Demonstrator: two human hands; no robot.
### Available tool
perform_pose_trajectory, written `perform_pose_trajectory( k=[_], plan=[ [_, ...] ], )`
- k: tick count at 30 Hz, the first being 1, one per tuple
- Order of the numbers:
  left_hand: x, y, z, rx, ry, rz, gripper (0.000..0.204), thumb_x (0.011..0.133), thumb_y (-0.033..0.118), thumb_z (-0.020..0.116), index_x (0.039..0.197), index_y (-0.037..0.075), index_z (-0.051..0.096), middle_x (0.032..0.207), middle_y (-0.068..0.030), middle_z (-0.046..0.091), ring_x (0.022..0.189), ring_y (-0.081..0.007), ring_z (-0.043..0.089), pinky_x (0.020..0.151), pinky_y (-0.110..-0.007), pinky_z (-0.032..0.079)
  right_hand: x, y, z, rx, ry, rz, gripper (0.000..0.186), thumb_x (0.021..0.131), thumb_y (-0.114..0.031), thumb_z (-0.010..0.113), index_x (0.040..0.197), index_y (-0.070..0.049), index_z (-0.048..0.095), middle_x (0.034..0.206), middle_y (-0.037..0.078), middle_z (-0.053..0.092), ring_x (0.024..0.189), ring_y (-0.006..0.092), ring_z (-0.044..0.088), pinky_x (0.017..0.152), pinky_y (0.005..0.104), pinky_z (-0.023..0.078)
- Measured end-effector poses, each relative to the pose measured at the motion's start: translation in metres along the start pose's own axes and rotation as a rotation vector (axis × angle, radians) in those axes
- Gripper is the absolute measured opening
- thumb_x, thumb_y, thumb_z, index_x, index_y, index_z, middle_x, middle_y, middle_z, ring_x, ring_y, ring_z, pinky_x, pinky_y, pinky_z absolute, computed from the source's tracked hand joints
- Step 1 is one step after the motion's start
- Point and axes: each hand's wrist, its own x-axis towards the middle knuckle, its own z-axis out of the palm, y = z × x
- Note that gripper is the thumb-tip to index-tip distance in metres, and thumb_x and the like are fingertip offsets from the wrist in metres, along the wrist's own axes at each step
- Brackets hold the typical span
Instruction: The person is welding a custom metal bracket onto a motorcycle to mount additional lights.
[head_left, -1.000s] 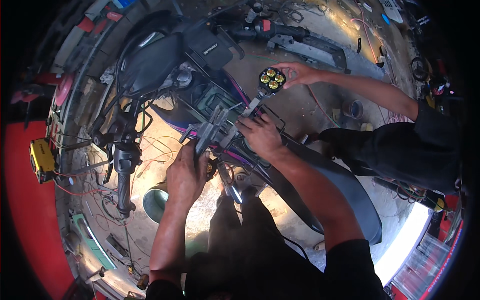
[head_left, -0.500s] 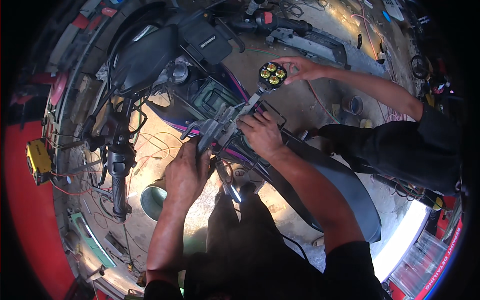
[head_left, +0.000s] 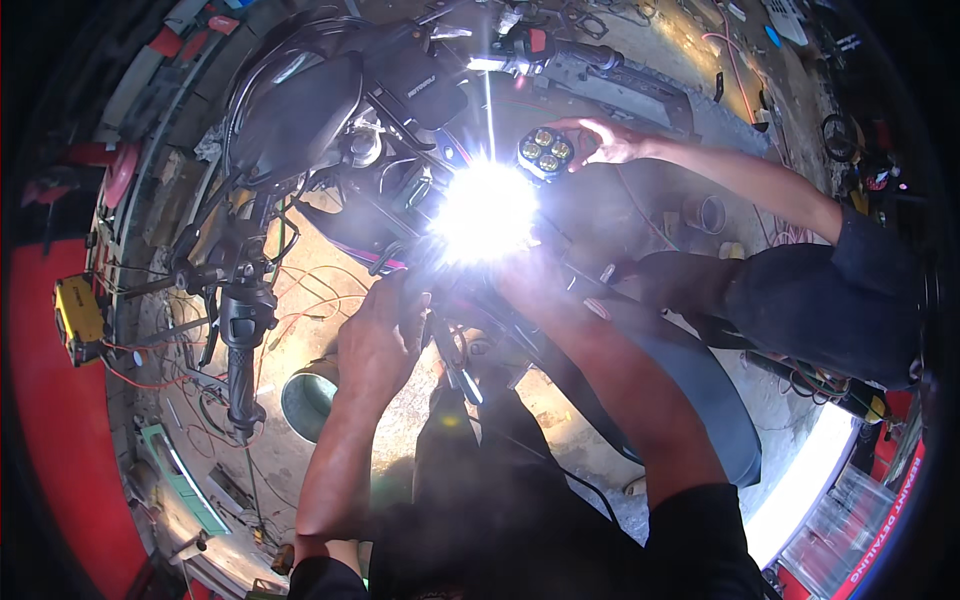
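A blinding white glare, like a welding arc or strong lamp, bursts over the motorcycle frame in front of me. My left hand is closed at the lower left of the glare, on a dark grey metal piece that is mostly washed out now. My right hand reaches to the lower right edge of the glare; its fingers are lost in the light. Just beyond, another person's hand holds a round black auxiliary light with several lenses, beside the glare. The metal bracket under my hands is hidden by brightness.
The motorcycle's handlebar grip sticks out at left, its dark seat runs to the lower right. A round metal can and loose cables lie on the floor. A yellow device stands far left. The other person's leg is at right.
The intense white glare has appeared over the metal bracket, hiding it and my right fingers, with haze around. Both my arms and the other person's hand with the light stay nearly in place.
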Motion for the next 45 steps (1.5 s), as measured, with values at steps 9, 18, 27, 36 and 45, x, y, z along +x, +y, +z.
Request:
perform_pose_trajectory(
  k=[9,18,27,36,45],
  plan=[
    [-0.002,0.0,-0.001,-0.037,-0.029,-0.116,0.042,0.096,0.02,0.064,0.13,-0.001,0.054,0.103,-0.0271,0.068,0.092,-0.042,0.069,0.078,-0.048,0.054,-0.003,-0.006,-0.012,-0.272,-0.179,-0.229,0.03,0.077,-0.009,0.067,0.106,-0.015,0.071,0.108,0.0,0.065,0.097,0.0172,0.066,0.089,0.0365,0.046],
    [0.001,-0.003,0.003,0.016,-0.029,-0.046,0.043,0.1,0.033,0.057,0.128,0.001,0.055,0.103,-0.0232,0.068,0.084,-0.0434,0.069,0.074,-0.052,0.054,-0.006,-0.002,-0.009,-0.341,-0.122,-0.217,0.023,0.083,-0.012,0.061,0.103,-0.011,0.071,0.104,0.004,0.067,0.086,0.0231,0.068,0.084,0.0395,0.049],
    [-0.004,0.004,-0.001,-0.04,0.043,-0.114,0.042,0.097,0.022,0.062,0.131,0.0,0.054,0.103,-0.027,0.068,0.094,-0.0414,0.069,0.08,-0.047,0.054,-0.004,-0.005,-0.016,-0.234,-0.131,-0.252,0.031,0.075,-0.012,0.067,0.106,-0.013,0.072,0.105,-0.001,0.065,0.095,0.017,0.067,0.088,0.0357,0.048],
    [-0.004,-0.001,-0.003,-0.009,0.006,-0.14,0.041,0.097,0.024,0.063,0.131,0.002,0.055,0.105,-0.0257,0.069,0.093,-0.0417,0.069,0.079,-0.048,0.054,-0.005,-0.005,-0.016,-0.231,-0.153,-0.24,0.03,0.076,-0.01,0.065,0.105,-0.012,0.072,0.104,0.0,0.065,0.093,0.0192,0.067,0.087,0.0369,0.048],
    [-0.001,0.001,0.001,0.006,-0.005,-0.02,0.044,0.097,0.029,0.061,0.13,0.0,0.055,0.105,-0.0231,0.067,0.084,-0.0428,0.069,0.072,-0.05,0.055,-0.007,-0.006,-0.017,-0.246,-0.146,-0.223,0.031,0.077,-0.009,0.063,0.106,-0.012,0.072,0.105,0.001,0.064,0.094,0.0206,0.067,0.089,0.0382,0.047]
  ],
)
